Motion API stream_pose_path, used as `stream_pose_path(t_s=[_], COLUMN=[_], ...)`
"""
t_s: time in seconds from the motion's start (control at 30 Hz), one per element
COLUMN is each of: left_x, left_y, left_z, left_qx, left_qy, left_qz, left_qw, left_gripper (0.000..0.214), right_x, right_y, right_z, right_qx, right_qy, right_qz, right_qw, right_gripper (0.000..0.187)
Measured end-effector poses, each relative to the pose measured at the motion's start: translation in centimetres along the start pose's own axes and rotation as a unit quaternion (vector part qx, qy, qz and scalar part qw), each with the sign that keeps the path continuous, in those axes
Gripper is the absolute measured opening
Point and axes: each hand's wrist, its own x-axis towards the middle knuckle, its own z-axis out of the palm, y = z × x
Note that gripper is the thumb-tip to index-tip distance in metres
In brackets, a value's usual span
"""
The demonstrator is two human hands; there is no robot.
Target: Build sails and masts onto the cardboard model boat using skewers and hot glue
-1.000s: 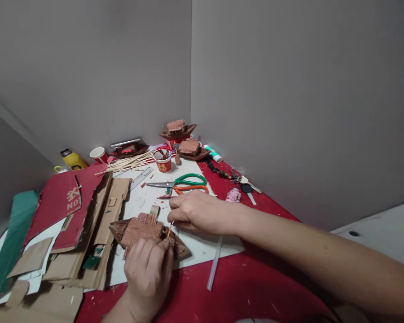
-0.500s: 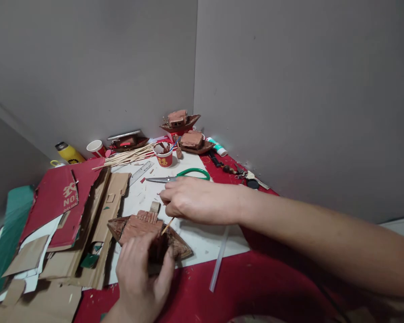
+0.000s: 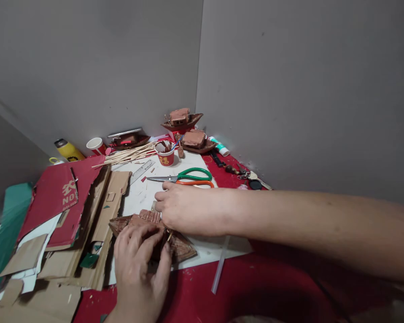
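A small brown cardboard boat model [image 3: 183,246] lies on a white sheet [image 3: 205,240] near the table's front. My left hand [image 3: 139,264] lies over the model's middle, fingers curled and pressing down on it. My right hand [image 3: 182,208] comes in from the right and rests against the model's far side, fingers pinched on a thin wooden stick [image 3: 169,236] whose tip pokes into the boat. Most of the stick is hidden under the hand.
Green and orange scissors [image 3: 188,177], a ruler [image 3: 141,171], a red paper cup [image 3: 164,154], a bundle of sticks [image 3: 128,155] and two finished boats [image 3: 185,128] lie behind. Cardboard scraps [image 3: 87,224] pile at left. A clear glue stick [image 3: 219,269] lies on the red tabletop [image 3: 256,287].
My right hand has dropped down and left onto the boat with the stick. My left hand has slid up over the model's roof. The camera tilted slightly.
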Motion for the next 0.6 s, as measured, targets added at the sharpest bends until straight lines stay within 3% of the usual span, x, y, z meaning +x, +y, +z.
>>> stream_pose_path(t_s=[0.27, 0.6], left_x=[0.5, 1.0], left_y=[0.2, 0.3], left_z=[0.2, 0.6], left_qx=[0.058, 0.077], left_qy=[-0.020, -0.044], left_qz=[0.016, 0.012], left_qw=[0.998, 0.996], left_gripper=[0.018, 0.018], right_x=[0.7, 0.7], right_y=[0.5, 1.9], right_z=[0.9, 0.5], right_qx=[0.014, 0.072], right_qy=[0.019, -0.022], right_qz=[-0.005, 0.010], right_qw=[1.000, 0.997], right_gripper=[0.017, 0.019])
